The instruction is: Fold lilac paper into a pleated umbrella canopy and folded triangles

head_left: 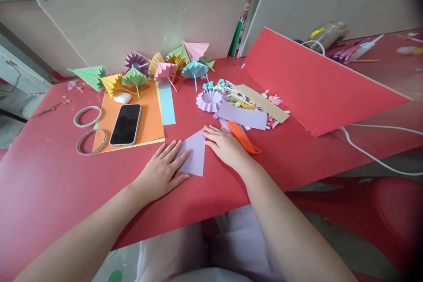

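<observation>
Both hands lie flat with fingers spread, so neither grip is closed around anything; they just press down. The left hand (161, 172) rests its fingertips on the left edge of a folded purple paper (194, 153), and the right hand (224, 144) presses the top right edge of the same sheet. The paper lies flat on the red tabletop (49, 185), right between the two hands, and it looks like a pointed shape with its tip toward 12 o'clock. It seems the fold is being pressed flat just now. The next move likely needs the edges kept lined up while a finger runs along the crease, so the paper does not slip. At 3 o'clock from the right hand, just beside it, lies an orange comb-like tool (243, 137). At 1 o'clock sits a pile of purple sheets and paper scraps (244, 105), with a pleated purple circle (209, 99) next to it. At 10 o'clock from the left hand a black phone (126, 124) lies on an orange sheet (152, 119), with two tape rings (87, 128) farther left. At 12 o'clock, near the wall, stands a row of little paper umbrellas (165, 68). A red board (313, 88) leans at 2 o'clock.
</observation>
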### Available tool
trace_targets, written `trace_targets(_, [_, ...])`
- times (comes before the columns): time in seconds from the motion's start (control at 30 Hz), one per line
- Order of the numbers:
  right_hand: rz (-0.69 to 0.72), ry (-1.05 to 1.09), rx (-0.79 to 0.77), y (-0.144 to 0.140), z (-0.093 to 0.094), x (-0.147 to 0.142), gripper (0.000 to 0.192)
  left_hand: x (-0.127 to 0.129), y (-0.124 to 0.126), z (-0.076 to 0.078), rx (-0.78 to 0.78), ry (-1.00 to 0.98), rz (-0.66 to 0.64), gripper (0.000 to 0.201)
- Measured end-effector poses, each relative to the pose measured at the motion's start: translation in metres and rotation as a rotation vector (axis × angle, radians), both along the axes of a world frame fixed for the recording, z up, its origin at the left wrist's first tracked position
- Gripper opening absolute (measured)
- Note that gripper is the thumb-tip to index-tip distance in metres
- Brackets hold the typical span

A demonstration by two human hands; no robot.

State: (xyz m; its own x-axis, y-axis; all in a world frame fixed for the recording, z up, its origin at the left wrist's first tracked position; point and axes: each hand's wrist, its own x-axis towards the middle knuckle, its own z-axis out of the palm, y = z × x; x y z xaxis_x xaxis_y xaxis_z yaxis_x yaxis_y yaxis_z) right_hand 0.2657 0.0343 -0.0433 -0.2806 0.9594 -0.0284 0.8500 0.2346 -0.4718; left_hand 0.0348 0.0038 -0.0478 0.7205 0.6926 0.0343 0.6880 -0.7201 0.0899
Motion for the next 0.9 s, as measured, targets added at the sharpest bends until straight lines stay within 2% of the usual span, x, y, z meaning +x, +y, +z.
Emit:
trace_targets(0.17, [0.028,-0.057,0.010,-0.003,0.001,-0.003,0.044,0.001,0.000,0.002,-0.007,-0.019,0.007,0.060])
trace_targets(0.37, [0.145,-0.146,-0.144,-0.010,0.006,-0.004,0.080,0.001,0.000,0.002,-0.009,-0.006,0.006,0.061])
trace_targets(0.43, [0.155,-0.164,-0.175,-0.011,0.008,-0.005,0.087,0.001,0.000,0.002,-0.011,-0.005,0.003,0.061])
trace_targets(0.7, [0.138,-0.143,-0.201,-0.014,0.012,-0.012,0.095,0.002,0.000,0.004,-0.024,-0.012,0.000,0.061])
trace_targets(0.9, [0.138,-0.014,-0.169,-0.016,0.009,-0.017,0.096,0.001,-0.001,0.003,-0.033,-0.061,0.012,0.066])
